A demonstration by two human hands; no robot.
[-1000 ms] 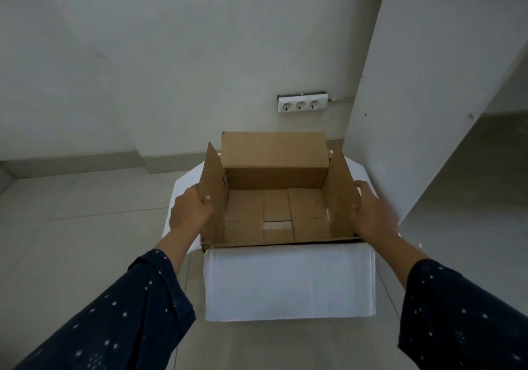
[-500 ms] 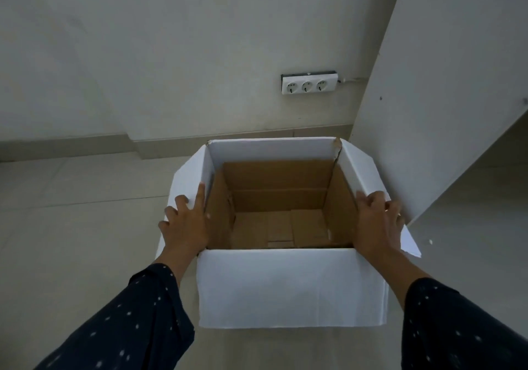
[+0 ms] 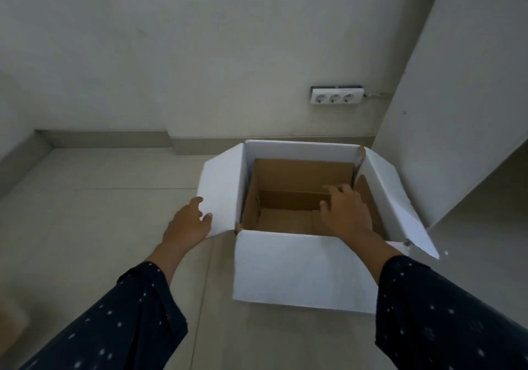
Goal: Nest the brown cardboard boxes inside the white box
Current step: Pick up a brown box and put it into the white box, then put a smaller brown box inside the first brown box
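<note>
A white box (image 3: 300, 269) stands on the tiled floor with its flaps spread. An open brown cardboard box (image 3: 303, 175) sits down inside it, below the white rim. My left hand (image 3: 187, 225) is outside the white box, with fingertips and thumb touching the edge of the left white flap (image 3: 223, 187). My right hand (image 3: 345, 215) reaches over the front wall into the brown box, fingers loosely curled, with nothing held. It hides part of the brown box's floor and right wall. Only this one brown box is in view.
A white panel (image 3: 457, 112) rises close to the box's right side, and the right white flap (image 3: 400, 204) leans toward it. A triple wall socket (image 3: 336, 97) sits on the wall behind. A skirting board (image 3: 108, 138) runs along the wall. Bare floor lies to the left.
The brown box went down into the white box. Both hands have left its sides: the left moved out to the left white flap, the right moved inside the brown box.
</note>
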